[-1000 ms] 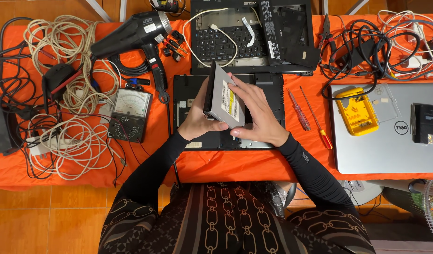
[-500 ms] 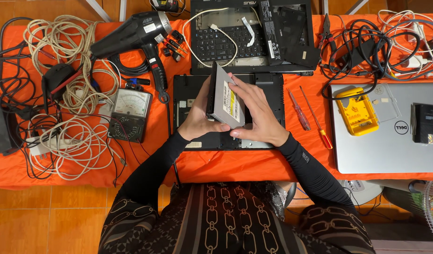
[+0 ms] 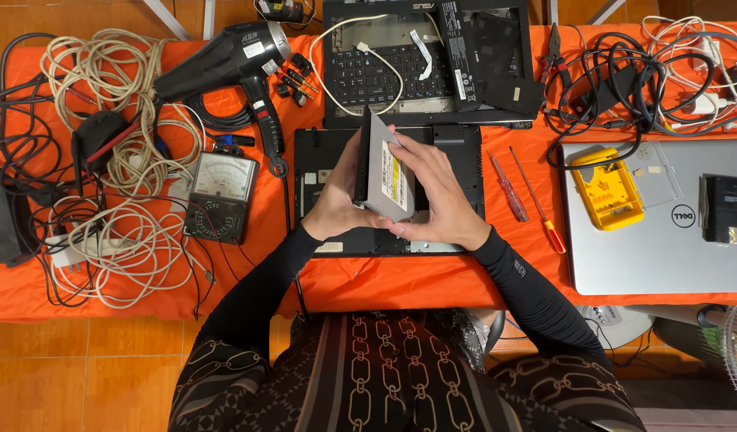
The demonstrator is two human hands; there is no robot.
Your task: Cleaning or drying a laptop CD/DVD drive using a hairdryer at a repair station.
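Both hands, left hand [image 3: 334, 210] and right hand [image 3: 435, 196], clasp the disc drive [image 3: 382, 172] upright above the open laptop [image 3: 464, 144]; best gripped by its edges.

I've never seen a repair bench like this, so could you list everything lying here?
optical drive: one, grey, held upright between both hands
laptop base: one, black, under the hands
opened laptop: one, black, top centre
closed laptop: one, silver, right
yellow case: one, on the closed laptop
screwdrivers: two, red-handled, right of the base
heat gun: one, black, top left
multimeter: one, black, left
cables: many, white and black, both sides
tablecloth: one, orange
left hand: holds the drive
right hand: holds the drive
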